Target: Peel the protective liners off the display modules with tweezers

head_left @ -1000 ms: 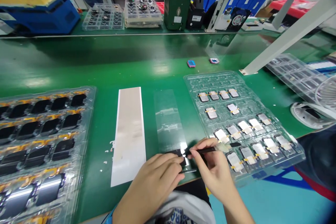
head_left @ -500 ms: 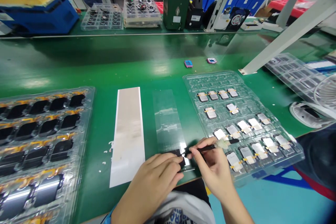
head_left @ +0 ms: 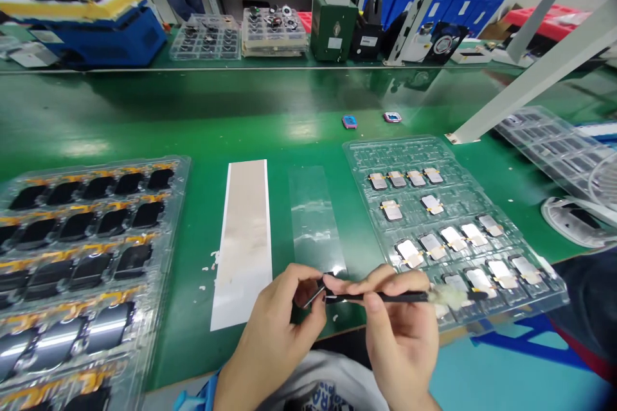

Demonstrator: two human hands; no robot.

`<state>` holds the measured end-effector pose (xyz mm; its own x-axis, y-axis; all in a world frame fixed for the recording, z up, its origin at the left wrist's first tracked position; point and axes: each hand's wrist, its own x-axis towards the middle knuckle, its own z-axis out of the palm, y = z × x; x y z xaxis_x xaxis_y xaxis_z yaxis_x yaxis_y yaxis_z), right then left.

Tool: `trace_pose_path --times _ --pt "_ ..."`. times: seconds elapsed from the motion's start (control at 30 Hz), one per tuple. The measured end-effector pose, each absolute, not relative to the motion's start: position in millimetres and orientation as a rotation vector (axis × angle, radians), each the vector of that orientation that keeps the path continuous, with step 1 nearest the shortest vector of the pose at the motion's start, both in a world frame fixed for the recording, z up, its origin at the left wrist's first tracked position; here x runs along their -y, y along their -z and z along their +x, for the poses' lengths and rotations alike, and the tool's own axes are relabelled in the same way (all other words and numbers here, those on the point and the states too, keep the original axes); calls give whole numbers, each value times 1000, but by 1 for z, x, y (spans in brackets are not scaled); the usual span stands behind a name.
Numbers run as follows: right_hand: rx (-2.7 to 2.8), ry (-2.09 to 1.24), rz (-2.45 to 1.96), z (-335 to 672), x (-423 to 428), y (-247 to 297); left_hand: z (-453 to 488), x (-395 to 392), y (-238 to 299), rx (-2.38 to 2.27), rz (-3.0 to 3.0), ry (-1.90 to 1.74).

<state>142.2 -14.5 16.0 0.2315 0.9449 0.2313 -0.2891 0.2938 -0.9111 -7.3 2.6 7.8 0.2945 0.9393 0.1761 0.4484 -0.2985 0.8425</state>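
Observation:
My left hand pinches a small watch screen between thumb and fingers, tilted nearly edge-on. In my right hand are black tweezers, lying roughly level with a pale wad wrapped near their rear end. Their tip meets the screen's right edge; the exact contact is hidden by my fingertips. Beyond my hands lies a clear film strip, and a white-edged beige strip is to its left. Close to my right hand, a clear tray holds several silver-backed screens.
At the left a clear tray holds several black screens with orange flex cables. Two small watch cases sit farther back. A slanted white post rises at the right, near a white fan. Boxes and trays line the back shelf.
My left hand has lifted the screen off the film strip and tilted it up. My right hand has turned the tweezers nearly level, keeping the tip at the screen. The view has shifted slightly.

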Motion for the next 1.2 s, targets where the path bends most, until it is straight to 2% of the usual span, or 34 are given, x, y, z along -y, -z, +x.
trace_pose_path --times 0.27,0.57,1.2 --pt "1123 -676 -830 126 8 -26 -3 -9 -8 -1246 1821 -960" --pt "1154 -687 -844 119 5 -18 0 -11 -5 -1343 1838 -957" --pt "1095 -678 -794 115 -2 -17 -3 -6 0 -1185 1816 -992"
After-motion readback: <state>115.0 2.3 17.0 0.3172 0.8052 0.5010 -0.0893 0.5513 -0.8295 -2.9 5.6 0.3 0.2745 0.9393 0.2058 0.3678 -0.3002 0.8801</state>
